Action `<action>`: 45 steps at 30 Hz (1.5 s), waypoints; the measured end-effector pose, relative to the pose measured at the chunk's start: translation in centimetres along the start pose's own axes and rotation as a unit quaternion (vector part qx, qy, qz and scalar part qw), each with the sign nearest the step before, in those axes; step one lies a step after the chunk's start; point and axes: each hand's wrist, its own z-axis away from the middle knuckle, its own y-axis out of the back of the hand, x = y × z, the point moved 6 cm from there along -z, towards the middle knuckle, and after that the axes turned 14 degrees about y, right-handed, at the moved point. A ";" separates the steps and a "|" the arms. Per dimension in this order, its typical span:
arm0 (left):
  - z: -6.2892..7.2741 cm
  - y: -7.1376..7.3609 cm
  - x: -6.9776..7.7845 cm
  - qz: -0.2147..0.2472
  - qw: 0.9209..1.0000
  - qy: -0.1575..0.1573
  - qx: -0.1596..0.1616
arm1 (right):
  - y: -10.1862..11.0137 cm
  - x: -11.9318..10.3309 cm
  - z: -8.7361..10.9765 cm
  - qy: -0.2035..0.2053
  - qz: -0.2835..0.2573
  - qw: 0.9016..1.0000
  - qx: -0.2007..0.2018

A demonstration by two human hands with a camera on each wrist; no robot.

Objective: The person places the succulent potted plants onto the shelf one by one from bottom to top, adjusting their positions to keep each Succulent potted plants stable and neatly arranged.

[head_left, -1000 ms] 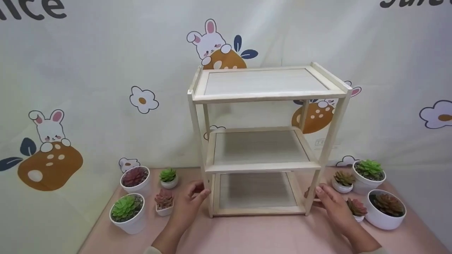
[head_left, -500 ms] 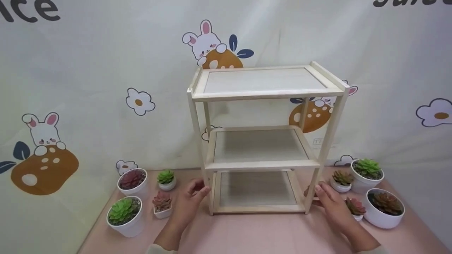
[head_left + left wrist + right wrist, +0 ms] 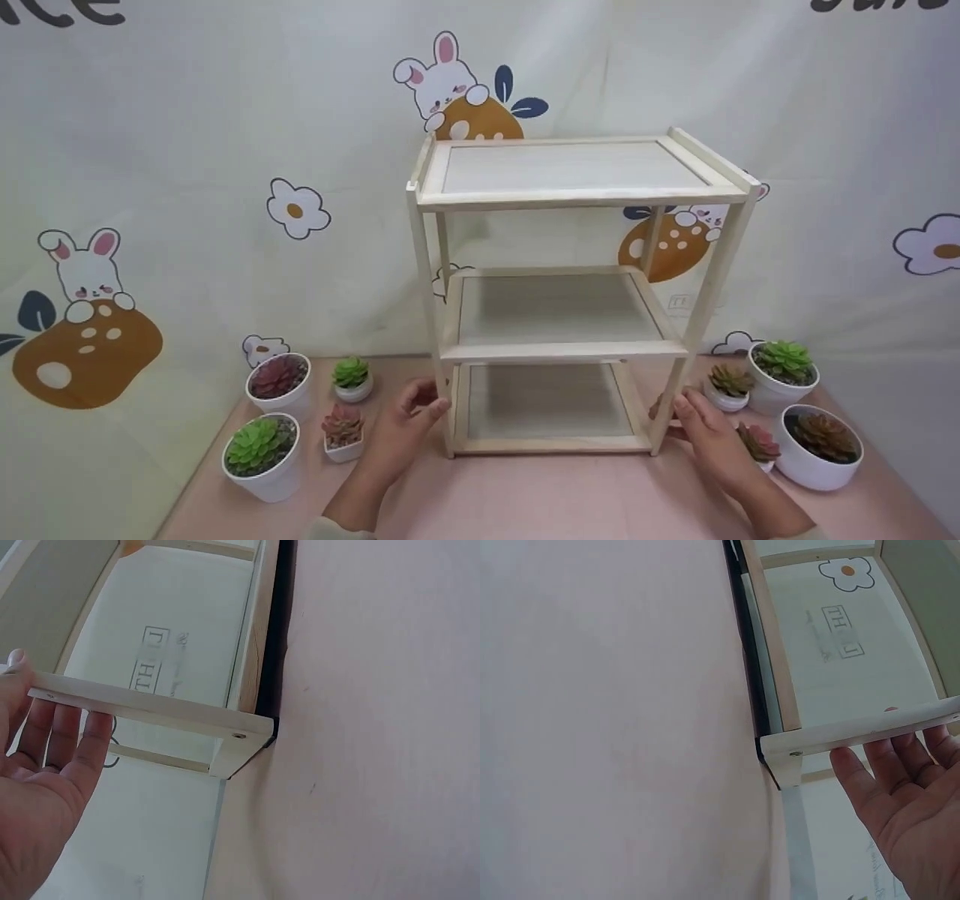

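Observation:
A pale wooden three-tier shelf (image 3: 566, 350) stands upright in the middle of the head view. Low on its front left leg, my left hand (image 3: 401, 435) pinches the wood between thumb and fingers. The left wrist view shows that hand (image 3: 41, 787) with its thumb on one side of the leg and fingers on the other. My right hand (image 3: 712, 439) holds the front right leg at about the same height. In the right wrist view, this hand's fingers (image 3: 855, 772) touch the leg, with the thumb out of sight.
Potted succulents flank the shelf on a pink table (image 3: 555, 499). On the left are a green one (image 3: 262, 454), a dark red one and two smaller ones. A brown one (image 3: 821, 442) and several others stand right, close to my right hand. A printed cloth (image 3: 187, 150) hangs behind.
The head view has shifted slightly. Both hands keep their hold on the shelf legs, and the shelf and plants stay in place.

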 end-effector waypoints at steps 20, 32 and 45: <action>0.3 -0.2 0.1 0.059 0.998 -0.016 -0.017 | 0.7 0.3 -0.1 -0.023 -0.058 0.997 -0.037; 0.5 -0.2 0.0 0.028 1.000 0.006 -0.012 | 0.5 0.3 0.2 -0.035 -0.061 0.997 -0.033; 0.3 -0.3 -0.3 0.018 1.000 0.012 -0.022 | 0.6 -0.1 0.2 -0.025 -0.050 0.998 -0.022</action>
